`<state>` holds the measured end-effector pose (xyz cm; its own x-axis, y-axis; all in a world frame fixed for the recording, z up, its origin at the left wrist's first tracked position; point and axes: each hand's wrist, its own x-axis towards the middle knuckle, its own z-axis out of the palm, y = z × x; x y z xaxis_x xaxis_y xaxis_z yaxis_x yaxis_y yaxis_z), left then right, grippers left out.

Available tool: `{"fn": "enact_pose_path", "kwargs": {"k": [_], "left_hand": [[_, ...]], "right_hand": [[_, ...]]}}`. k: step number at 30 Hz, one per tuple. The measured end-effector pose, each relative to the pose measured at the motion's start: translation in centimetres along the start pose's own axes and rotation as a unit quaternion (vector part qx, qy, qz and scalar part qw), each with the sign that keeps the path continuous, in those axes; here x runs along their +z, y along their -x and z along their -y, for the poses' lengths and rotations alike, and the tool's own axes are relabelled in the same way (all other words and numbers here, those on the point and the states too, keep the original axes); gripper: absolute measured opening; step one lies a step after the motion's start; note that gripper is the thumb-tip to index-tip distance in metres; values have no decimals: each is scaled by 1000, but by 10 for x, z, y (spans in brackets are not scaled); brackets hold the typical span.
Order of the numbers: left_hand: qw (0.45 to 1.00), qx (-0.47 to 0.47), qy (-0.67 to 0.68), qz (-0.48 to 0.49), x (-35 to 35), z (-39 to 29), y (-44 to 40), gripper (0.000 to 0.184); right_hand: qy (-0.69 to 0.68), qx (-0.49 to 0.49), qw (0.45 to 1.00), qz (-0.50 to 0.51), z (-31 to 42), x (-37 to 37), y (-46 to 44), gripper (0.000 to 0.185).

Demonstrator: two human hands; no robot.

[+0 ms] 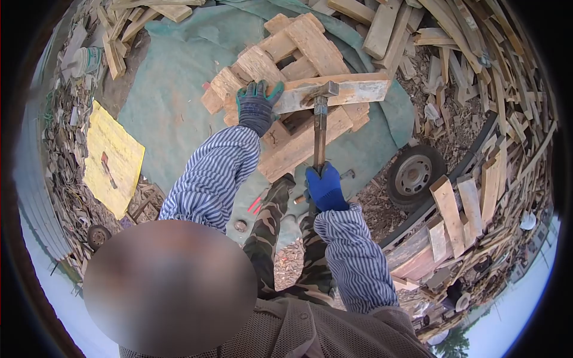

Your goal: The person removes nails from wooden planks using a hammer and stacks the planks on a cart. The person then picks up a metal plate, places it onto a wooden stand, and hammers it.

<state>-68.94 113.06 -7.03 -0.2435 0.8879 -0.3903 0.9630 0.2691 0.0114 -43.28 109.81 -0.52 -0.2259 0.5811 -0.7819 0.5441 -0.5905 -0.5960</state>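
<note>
From far off, I see the wood stack [311, 40] sitting on a green cloth [173, 71], its boards laid crossways over each other. A long board [369, 88] runs across the stack, on the side near me. The head of the hammer [320, 122] is right at that board. I can't tell if it is hooked in or just resting.

My right hand [326, 188], on my side of the stack, has its grip wrapped tight around the handle. My left hand [256, 108] is on the stack by the long board's left end, fingers a bit apart. I can't tell if that grip pinches anything.

I think the job is partway. The boards sit together, but the long board doesn't look finished. I can't tell which ones are tight or loose.

Further out, a wheel [399, 173] lies right of the stack, and a yellow sheet [116, 143] lies left of it.
</note>
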Motion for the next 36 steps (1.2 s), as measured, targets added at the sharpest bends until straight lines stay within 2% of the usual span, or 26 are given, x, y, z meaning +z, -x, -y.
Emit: {"fn": "enact_pose_path", "kwargs": {"k": [1,3,7,9,11,15,17,19,22,24,29,32,33,35,36], "left_hand": [[1000,4,-4,-1,1,1,2,95],[1000,5,-7,-6,2,1,2,95],[999,3,8,-36,4,2,-3,95],[1000,4,4,-6,2,2,-1,95],[1000,0,0,-12,2,2,-4,95],[999,-5,4,-37,11,0,-2,96],[1000,-1,11,-12,4,3,-4,96],[1000,-2,22,-5,2,6,-7,96],[999,3,40,21,-2,8,-11,97],[998,4,49,27,-7,13,-18,97],[997,13,70,36,-4,18,-21,98],[996,18,86,25,-3,24,-30,104],[995,22,93,18,-1,24,-30,107],[995,35,96,10,4,26,-36,109],[995,38,97,6,6,30,-41,111]], "right_hand": [[42,-40,998,5,-8,-2,-4,24],[20,1,1000,20,-9,-9,-6,26],[-101,86,990,54,55,7,21,22],[28,-11,999,22,-11,15,2,22],[154,-105,982,-24,-25,3,-8,31],[196,-109,974,38,-34,-47,-22,31],[130,-66,988,47,-12,-38,-12,31],[127,-63,989,36,-5,-18,-11,32],[218,-85,972,9,-13,-1,-12,34],[289,-73,954,27,-2,-15,-11,35],[267,-108,956,53,-34,-56,-39,27],[145,-44,984,95,-45,-56,-54,23],[85,-15,994,73,-38,-52,-43,21],[-36,32,998,35,3,-30,-15,15],[-113,32,992,54,20,-21,-10,14]]}}
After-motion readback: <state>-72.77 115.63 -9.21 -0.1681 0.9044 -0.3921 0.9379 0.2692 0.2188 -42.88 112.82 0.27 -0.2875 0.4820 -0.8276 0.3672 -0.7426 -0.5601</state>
